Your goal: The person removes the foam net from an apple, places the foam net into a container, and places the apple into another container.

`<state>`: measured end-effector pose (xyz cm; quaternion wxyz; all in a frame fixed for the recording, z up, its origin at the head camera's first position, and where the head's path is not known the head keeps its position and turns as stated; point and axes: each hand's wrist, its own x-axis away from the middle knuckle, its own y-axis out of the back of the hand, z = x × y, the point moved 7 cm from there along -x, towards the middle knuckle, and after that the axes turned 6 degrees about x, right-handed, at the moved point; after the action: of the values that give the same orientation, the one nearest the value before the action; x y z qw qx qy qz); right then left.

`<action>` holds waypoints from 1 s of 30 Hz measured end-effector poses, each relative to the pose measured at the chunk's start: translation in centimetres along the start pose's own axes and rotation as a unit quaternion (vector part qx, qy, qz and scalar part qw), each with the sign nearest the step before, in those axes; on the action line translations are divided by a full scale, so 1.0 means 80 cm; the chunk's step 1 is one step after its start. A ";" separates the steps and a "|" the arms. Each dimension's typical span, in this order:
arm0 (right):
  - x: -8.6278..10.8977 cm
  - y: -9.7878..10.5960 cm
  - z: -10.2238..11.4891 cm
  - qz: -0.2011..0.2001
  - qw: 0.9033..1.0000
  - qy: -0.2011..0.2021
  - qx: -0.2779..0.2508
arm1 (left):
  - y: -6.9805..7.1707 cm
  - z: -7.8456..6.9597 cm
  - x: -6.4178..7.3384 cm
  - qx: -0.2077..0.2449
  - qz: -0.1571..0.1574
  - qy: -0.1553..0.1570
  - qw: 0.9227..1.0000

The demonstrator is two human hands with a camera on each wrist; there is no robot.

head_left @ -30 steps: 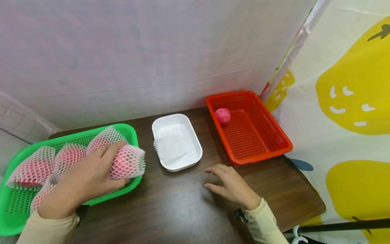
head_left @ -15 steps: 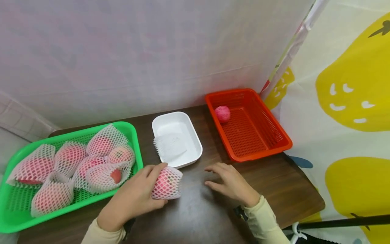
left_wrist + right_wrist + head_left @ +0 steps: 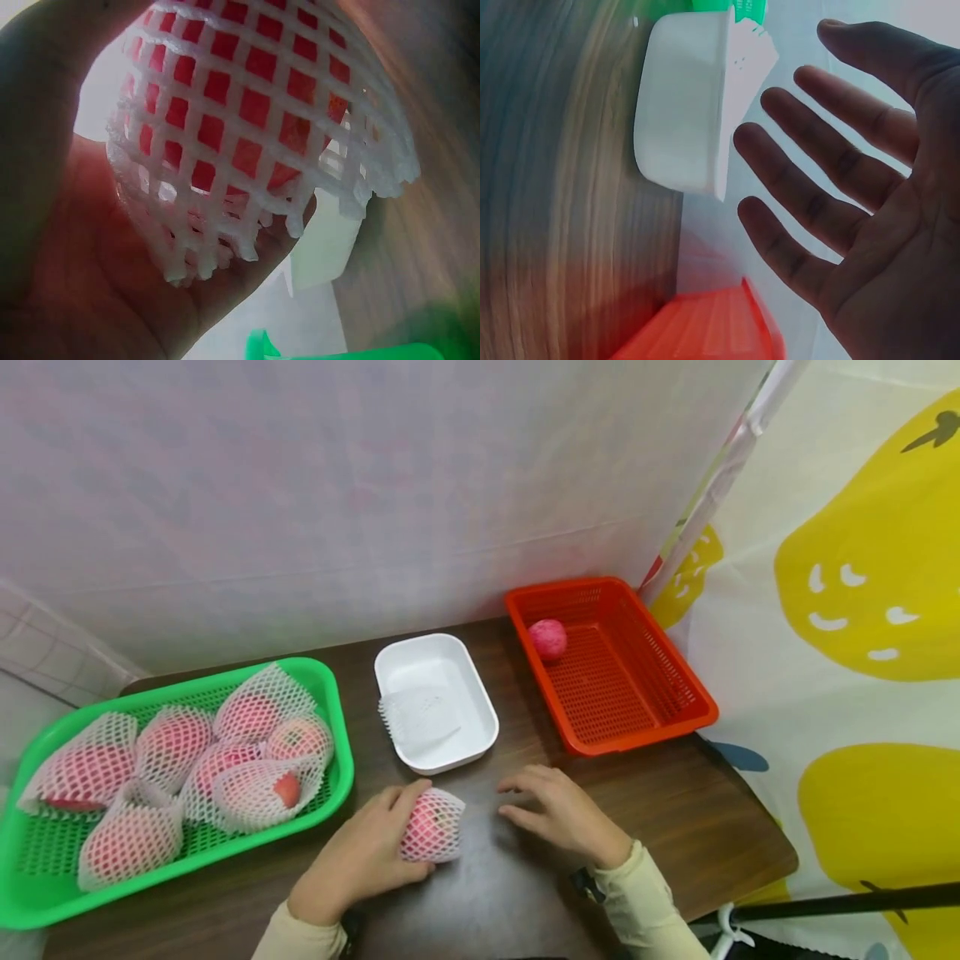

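Observation:
My left hand (image 3: 367, 852) grips a pinkish-red round fruit in a white foam net (image 3: 433, 827), in front of the white tray (image 3: 480, 731). In the left wrist view the foam net (image 3: 225, 127) fills the space by the palm, red skin showing through its mesh. My right hand (image 3: 562, 814) hovers to the right of that fruit with nothing in it; the right wrist view shows its fingers (image 3: 802, 180) spread and relaxed. An empty foam net (image 3: 423, 718) lies in the white tray, hanging over its left rim.
At the left stands a green basket (image 3: 341, 777) with several netted fruits (image 3: 131, 843). A red basket (image 3: 637, 739) at the back right holds one bare pink fruit (image 3: 548, 639). A fabric wall (image 3: 300, 510) rises behind the brown table (image 3: 465, 918).
My left hand has lifted a netted fruit out of the green basket and carried it right, to the front of the white tray. The right hand has barely moved.

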<state>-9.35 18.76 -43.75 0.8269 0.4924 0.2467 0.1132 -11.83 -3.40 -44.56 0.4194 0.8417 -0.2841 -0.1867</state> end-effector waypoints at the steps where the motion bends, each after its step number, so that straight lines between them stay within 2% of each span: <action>1: -0.001 -0.002 0.002 -0.002 1.000 0.009 -0.007 | -0.001 0.001 0.000 0.004 0.001 0.004 1.000; 8: -0.006 -0.025 0.018 -0.002 0.997 0.052 -0.064 | -0.005 -0.002 -0.002 0.015 -0.007 0.005 1.000; 12: -0.011 -0.036 0.022 0.003 0.994 0.042 -0.097 | -0.005 -0.008 -0.006 0.020 -0.009 -0.003 1.000; 16: -0.014 -0.044 0.023 0.013 0.994 0.027 -0.101 | -0.007 -0.013 -0.009 0.021 -0.007 -0.015 1.000; 24: -0.018 -0.053 0.023 0.038 0.991 0.022 -0.129 | -0.003 -0.027 -0.014 0.021 -0.037 -0.057 0.997; 30: -0.019 -0.057 0.022 0.043 0.989 0.022 -0.137 | -0.006 -0.035 -0.015 0.019 -0.032 -0.083 0.996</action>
<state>-9.98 14.50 -46.59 0.8754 0.3816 0.2259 0.1922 -11.03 -0.75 -43.21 0.3721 0.8396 -0.2947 -0.2639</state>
